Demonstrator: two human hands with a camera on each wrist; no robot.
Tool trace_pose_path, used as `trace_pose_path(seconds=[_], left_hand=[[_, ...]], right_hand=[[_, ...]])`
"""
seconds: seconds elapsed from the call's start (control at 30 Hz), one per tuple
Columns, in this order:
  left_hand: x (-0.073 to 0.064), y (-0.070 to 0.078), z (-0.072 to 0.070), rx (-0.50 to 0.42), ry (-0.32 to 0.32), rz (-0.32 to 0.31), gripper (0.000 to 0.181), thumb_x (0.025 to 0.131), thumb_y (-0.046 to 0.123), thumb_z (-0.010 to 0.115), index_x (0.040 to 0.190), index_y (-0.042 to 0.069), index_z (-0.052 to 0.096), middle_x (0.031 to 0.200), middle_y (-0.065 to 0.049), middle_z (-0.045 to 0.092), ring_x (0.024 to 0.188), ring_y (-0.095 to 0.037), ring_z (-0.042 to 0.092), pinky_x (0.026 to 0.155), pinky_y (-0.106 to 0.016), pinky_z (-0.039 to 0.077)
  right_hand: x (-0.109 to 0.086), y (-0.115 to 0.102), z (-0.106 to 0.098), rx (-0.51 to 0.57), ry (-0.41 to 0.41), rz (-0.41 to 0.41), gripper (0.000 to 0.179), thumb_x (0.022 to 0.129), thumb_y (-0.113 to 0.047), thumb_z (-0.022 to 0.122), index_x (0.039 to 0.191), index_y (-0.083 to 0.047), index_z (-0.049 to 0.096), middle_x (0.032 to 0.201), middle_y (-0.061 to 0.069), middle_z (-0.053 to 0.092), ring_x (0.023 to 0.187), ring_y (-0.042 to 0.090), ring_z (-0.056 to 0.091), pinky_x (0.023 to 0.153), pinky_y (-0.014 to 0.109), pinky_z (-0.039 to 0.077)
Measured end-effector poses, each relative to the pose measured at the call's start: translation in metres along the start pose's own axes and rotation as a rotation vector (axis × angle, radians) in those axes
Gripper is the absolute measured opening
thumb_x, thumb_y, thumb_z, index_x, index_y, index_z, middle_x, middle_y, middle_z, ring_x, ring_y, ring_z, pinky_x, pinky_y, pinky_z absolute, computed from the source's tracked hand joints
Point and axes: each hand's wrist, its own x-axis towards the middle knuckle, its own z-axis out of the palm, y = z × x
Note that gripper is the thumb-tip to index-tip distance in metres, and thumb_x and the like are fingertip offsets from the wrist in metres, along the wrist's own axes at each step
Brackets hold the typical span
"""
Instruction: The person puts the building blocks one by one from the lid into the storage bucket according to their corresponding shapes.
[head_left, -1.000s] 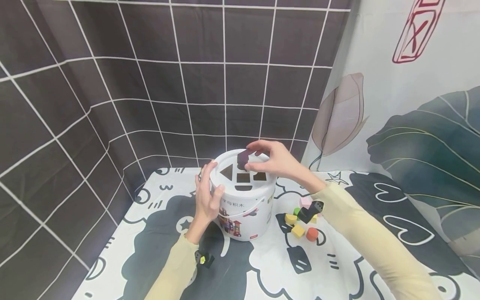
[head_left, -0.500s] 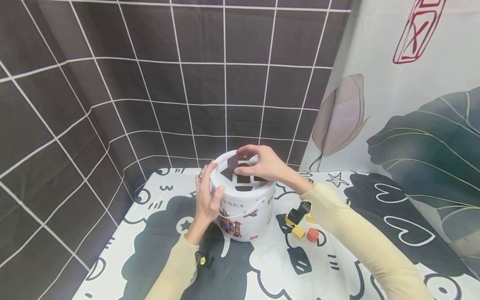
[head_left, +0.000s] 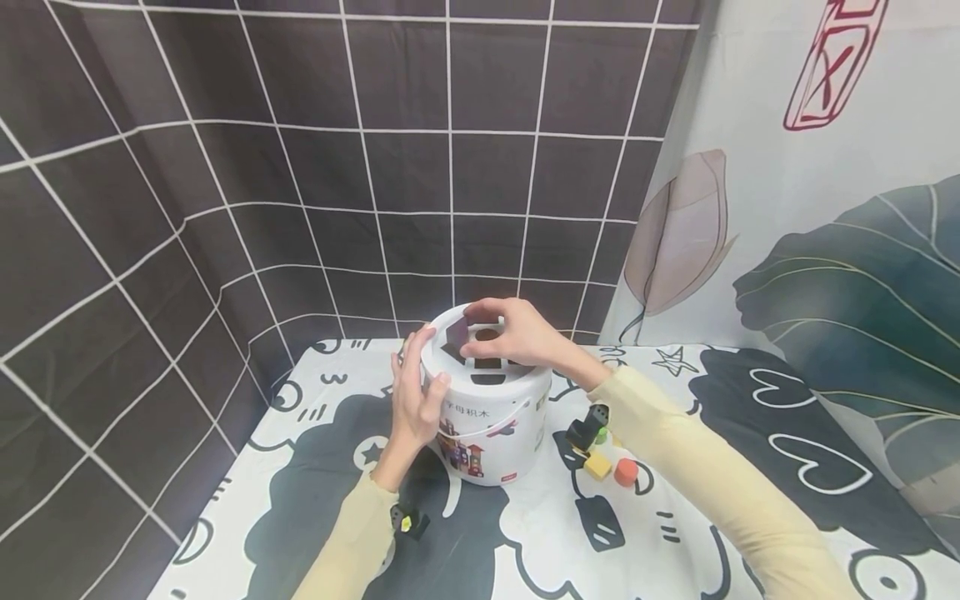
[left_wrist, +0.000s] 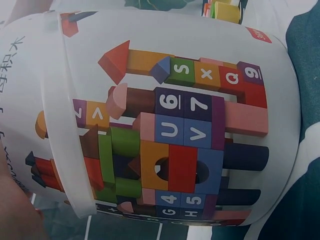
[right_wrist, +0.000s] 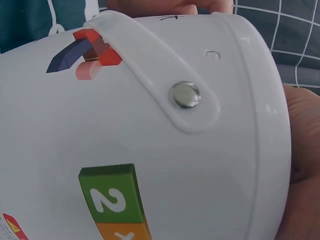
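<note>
A white bucket (head_left: 525,442) printed with coloured blocks stands upright, its lid (head_left: 450,368) cut with several shaped holes. My left hand (head_left: 412,396) rests against the bucket's left side, fingertips at the lid's rim and thumb in front. My right hand (head_left: 517,333) is over the lid and pinches a dark purple block (head_left: 457,331) at the left-hand hole. The right fingers partly cover the block and nearby holes. In the right wrist view the bucket hides most of my right hand (right_wrist: 305,165). The left wrist view shows mainly the printed wall and white handle (left_wrist: 65,115).
Right of the bucket lie a yellow block (head_left: 597,465), an orange-red block (head_left: 626,472) and a green block (head_left: 602,436), partly hidden by the right wrist's black device (head_left: 587,427). A patterned cloth (head_left: 555,542) covers the table; a dark gridded curtain (head_left: 397,167) hangs behind.
My right hand has moved left and slightly down over the lid, bringing the purple block from the back hole to the left-hand one. The left hand and bucket have stayed put.
</note>
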Motion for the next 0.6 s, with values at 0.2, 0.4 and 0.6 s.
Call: trace_pose_path(seconds=[0.2, 0.4, 0.6], left_hand=[[0.0, 0.0, 0.0, 0.005, -0.004, 0.002, 0.068, 0.082, 0.035, 0.042, 0.14, 0.0, 0.046, 0.146, -0.022, 0.048, 0.139, -0.048, 0.034, 0.113, -0.068, 0.004], [-0.001, 0.0, 0.001, 0.003, -0.001, 0.008, 0.069, 0.082, 0.036, 0.042, 0.14, 0.0, 0.046, 0.146, -0.022, 0.048, 0.138, -0.05, 0.034, 0.113, -0.069, 0.004], [-0.001, 0.0, 0.001, -0.006, 0.013, 0.016, 0.069, 0.082, 0.035, 0.042, 0.141, 0.0, 0.047, 0.146, -0.021, 0.048, 0.139, -0.046, 0.035, 0.113, -0.068, 0.004]], right_hand=[[-0.001, -0.002, 0.001, -0.002, -0.033, 0.014, 0.057, 0.08, -0.027, 0.082, 0.129, -0.004, 0.065, 0.126, 0.011, 0.067, 0.115, 0.025, 0.064, 0.098, 0.046, 0.049], [-0.002, 0.002, -0.003, -0.055, 0.002, -0.004, 0.054, 0.08, -0.031, 0.082, 0.126, -0.006, 0.068, 0.119, 0.007, 0.071, 0.116, 0.024, 0.061, 0.103, 0.061, 0.03], [-0.011, 0.012, -0.021, -0.013, 0.075, -0.006, 0.05, 0.081, -0.028, 0.08, 0.124, -0.006, 0.068, 0.115, 0.005, 0.072, 0.116, 0.023, 0.06, 0.1, 0.051, 0.042]])
